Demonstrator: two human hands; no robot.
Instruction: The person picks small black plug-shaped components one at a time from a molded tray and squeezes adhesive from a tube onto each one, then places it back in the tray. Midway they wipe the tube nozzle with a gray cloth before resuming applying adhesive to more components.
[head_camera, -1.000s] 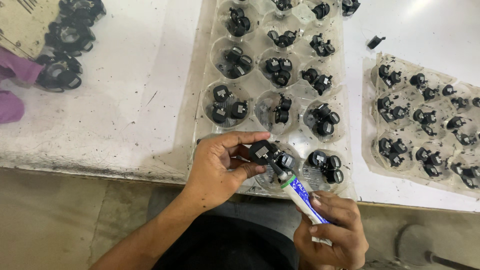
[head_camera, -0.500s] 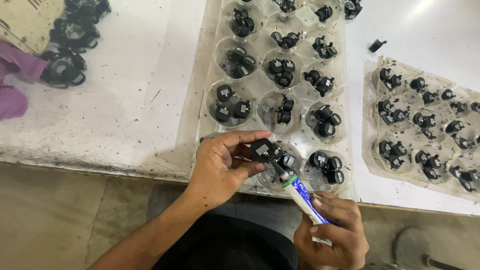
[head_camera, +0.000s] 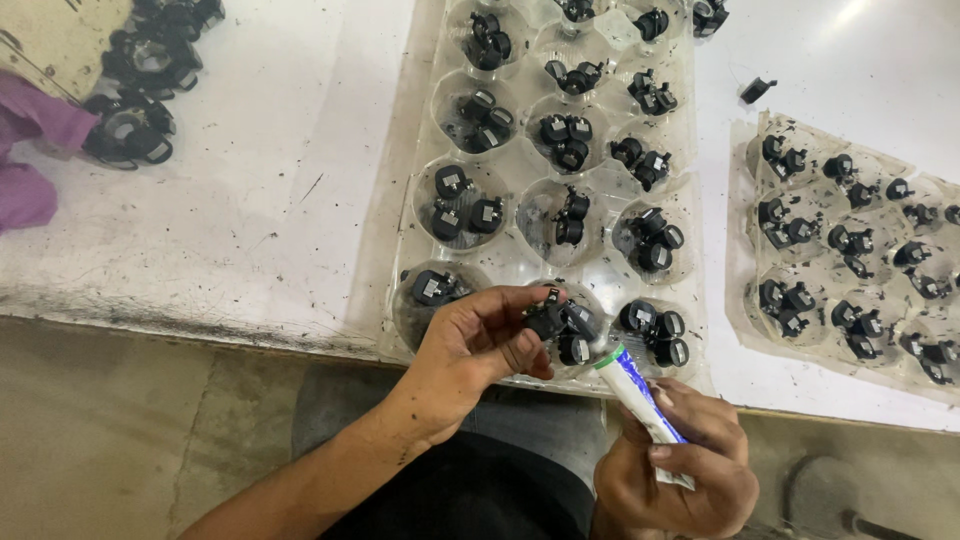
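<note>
My left hand (head_camera: 478, 345) pinches a small black plastic part (head_camera: 548, 318) over the nearest middle cup of a clear plastic tray (head_camera: 395, 250). My right hand (head_camera: 680, 465) grips a small white-and-blue tube (head_camera: 640, 392) with a green neck, its tip pointing up-left toward the held part, a short gap away. Other black parts (head_camera: 655, 333) lie in the tray's cups, two or three to a cup.
A second clear tray (head_camera: 745, 330) full of black parts sits at the right. Black ring-shaped pieces (head_camera: 130, 130) and purple cloth (head_camera: 35, 150) lie at the far left. A loose black piece (head_camera: 757, 89) rests on the white table. The table's front edge runs below the trays.
My left hand has shifted slightly with the black part between its fingers. The tube in my right hand stays close to it, hardly moved.
</note>
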